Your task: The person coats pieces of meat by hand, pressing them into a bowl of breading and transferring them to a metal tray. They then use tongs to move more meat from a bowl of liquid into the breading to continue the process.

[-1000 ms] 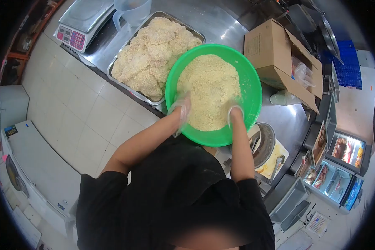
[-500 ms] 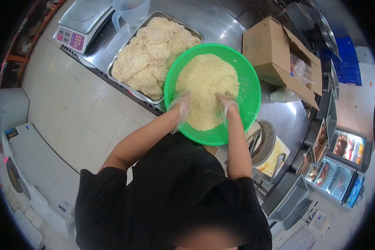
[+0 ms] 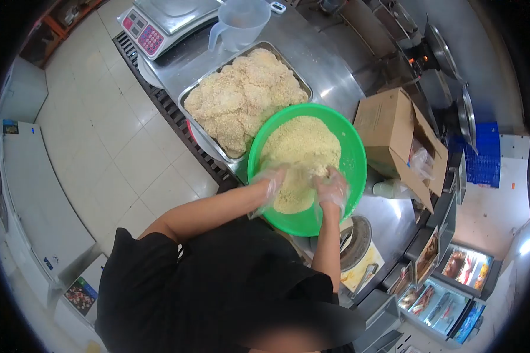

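A green plastic bowl [image 3: 358,150] holds a mound of pale yellow breading crumbs [image 3: 303,138]. Both my hands are inside it, in loose clear plastic gloves. My left hand [image 3: 274,181] is at the near left of the mound, its fingertips blurred among the crumbs. On the right, my right hand [image 3: 332,187] has its fingers curled around some crumbs. Loose crumbs and dust blur the space between my hands. Just beyond the bowl's left side, a metal tray [image 3: 186,100] carries a heap of crumb-coated pieces [image 3: 241,97].
A digital scale [image 3: 150,35] and a clear plastic jug [image 3: 244,23] stand behind the tray. To the right are an open cardboard box [image 3: 383,117] and a round metal pot [image 3: 359,247]. Tongs [image 3: 368,275] lie on a board beside the pot.
My view has shifted, so the bowl and tray sit lower in the picture. My hands have come closer together in the crumbs, and dust now blurs between them.
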The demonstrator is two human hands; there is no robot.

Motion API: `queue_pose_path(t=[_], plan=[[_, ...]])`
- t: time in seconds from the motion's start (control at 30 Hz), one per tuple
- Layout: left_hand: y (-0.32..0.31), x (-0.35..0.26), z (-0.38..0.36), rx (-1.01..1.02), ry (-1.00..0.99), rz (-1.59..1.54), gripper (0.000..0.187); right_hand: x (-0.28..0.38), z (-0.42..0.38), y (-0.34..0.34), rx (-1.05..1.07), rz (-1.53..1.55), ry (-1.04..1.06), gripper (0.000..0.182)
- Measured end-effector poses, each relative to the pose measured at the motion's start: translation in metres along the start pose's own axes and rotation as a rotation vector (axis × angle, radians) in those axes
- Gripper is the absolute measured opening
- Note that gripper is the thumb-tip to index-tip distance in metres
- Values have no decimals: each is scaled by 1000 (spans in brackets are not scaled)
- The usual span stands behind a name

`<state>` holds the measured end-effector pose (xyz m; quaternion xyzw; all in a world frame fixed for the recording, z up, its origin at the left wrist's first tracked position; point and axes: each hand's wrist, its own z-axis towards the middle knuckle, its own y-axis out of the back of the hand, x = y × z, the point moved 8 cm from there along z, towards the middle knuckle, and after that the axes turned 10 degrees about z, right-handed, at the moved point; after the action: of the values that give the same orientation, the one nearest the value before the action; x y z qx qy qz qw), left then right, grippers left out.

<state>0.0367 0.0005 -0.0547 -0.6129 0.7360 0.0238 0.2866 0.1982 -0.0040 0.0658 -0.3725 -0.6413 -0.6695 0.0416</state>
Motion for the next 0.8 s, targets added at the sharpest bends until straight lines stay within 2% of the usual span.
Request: queue_pose_path(t=[0.07,0.1,0.13,0.17,0.23,0.27,0.33,0.4,0.47,0.53,0.6,0.67,0.7,0.77,0.8], plan=[[-1,-9,-23,-65,-98,84,80,13,-1,11,-34,-30,-1,53],[-2,-11,-32,-62,-100,86,80,22,-3,16,-93,-156,85,51],[-7,-12,-39,-18,-110,124,79,30,-9,19,-155,-279,162,49],[-11,-12,-43,29,-116,167,77,30,-15,18,-162,-276,148,49],[-9,5,4,93,-99,104,75,50,-24,18,-232,-319,314,45],[-12,13,20,156,-74,28,72,56,-28,24,-233,-319,302,45],[-17,0,8,224,-74,-2,67,79,-30,43,-214,-201,295,44],[-19,-5,7,288,-67,-24,62,78,-30,60,-209,-89,207,43],[-43,-26,0,744,-213,-383,54,65,-27,69,-210,27,117,43],[-45,-39,-18,729,-123,-435,49,36,-22,65,-132,408,-122,44],[-45,-40,-20,710,-31,-488,45,2,-18,54,-140,424,-156,44],[-33,-38,-8,583,-155,-13,50,-19,-19,39,-146,447,-187,45],[-32,-44,-12,582,-146,2,50,-25,-22,33,-140,473,-205,45],[-27,-59,-16,454,-192,336,63,-37,-25,22,-143,509,-226,46],[-26,-63,-12,455,-189,352,63,-45,-28,13,-124,564,-252,53]])
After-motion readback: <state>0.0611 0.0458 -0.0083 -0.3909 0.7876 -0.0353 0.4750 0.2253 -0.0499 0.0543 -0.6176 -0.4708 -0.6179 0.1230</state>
